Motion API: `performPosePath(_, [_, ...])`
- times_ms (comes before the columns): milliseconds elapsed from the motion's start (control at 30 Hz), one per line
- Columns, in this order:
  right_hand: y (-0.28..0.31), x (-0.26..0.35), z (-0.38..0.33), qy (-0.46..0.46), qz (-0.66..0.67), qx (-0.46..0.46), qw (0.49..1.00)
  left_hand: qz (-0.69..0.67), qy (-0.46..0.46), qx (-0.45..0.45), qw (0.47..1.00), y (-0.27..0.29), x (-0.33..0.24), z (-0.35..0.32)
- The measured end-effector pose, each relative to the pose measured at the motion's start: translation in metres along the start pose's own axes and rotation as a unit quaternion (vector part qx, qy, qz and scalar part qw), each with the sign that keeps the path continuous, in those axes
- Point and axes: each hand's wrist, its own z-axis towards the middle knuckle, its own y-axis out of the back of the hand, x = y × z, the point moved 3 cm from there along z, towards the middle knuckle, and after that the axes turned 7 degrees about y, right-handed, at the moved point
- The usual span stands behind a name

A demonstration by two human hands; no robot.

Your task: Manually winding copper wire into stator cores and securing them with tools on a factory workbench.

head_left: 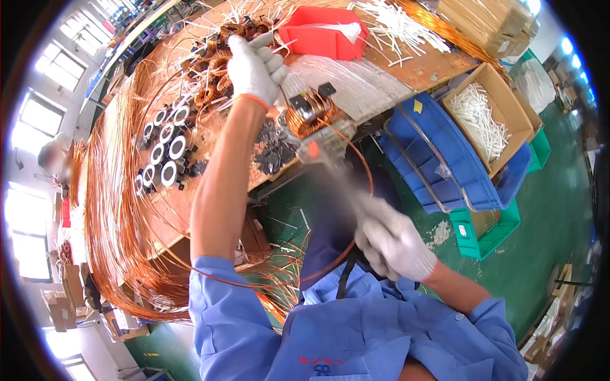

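Observation:
My left hand (255, 68), in a white glove, reaches to the back of the workbench. Its fingers are curled beside a pile of copper-wound coils (213, 79); what they hold, if anything, is hidden. My right hand (395, 242), also gloved, is in front of my body with its fingers closed round a long greyish tool (337, 184), smeared by motion. Beyond that tool, at the bench's front edge, sits a ring coil (309, 115) wound with copper wire, with black blocks on it. A loose copper wire (368, 168) loops from the coil down past my right hand.
Several white-and-black rings (166, 133) stand left on the bench, beside a long bundle of copper wire (114, 209). A red bin (321, 47) and white sleeves (406, 28) lie at the back. Right are blue crates (419, 152) and a carton of white sleeves (524, 124).

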Motion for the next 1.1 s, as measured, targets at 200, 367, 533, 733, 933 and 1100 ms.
performPosePath(200, [0.021,0.059,0.073,0.07,-0.064,-0.003,0.995,0.071,-0.007,0.012,0.997,-0.029,0.041,0.057])
performPosePath(367, [0.062,-0.044,-0.08,0.036,-0.083,0.027,0.996,0.038,-0.09,-0.149,0.984,0.178,-0.136,0.106])
performPosePath(533, [0.076,-0.08,-0.171,-0.153,0.063,0.093,0.982,0.518,-0.218,-0.176,0.808,0.133,-0.056,-0.045])
performPosePath(733, [0.033,-0.058,-0.141,0.18,-0.02,0.457,0.871,0.36,-0.434,-0.046,0.825,-0.013,0.026,-0.184])
performPosePath(933, [0.031,-0.027,-0.047,0.19,-0.118,0.346,0.911,-0.005,-0.045,0.01,0.999,0.004,-0.027,-0.048])
performPosePath(1100, [-0.003,-0.007,0.051,0.109,0.108,0.003,0.988,0.087,-0.024,0.0,0.996,-0.018,0.013,0.022])
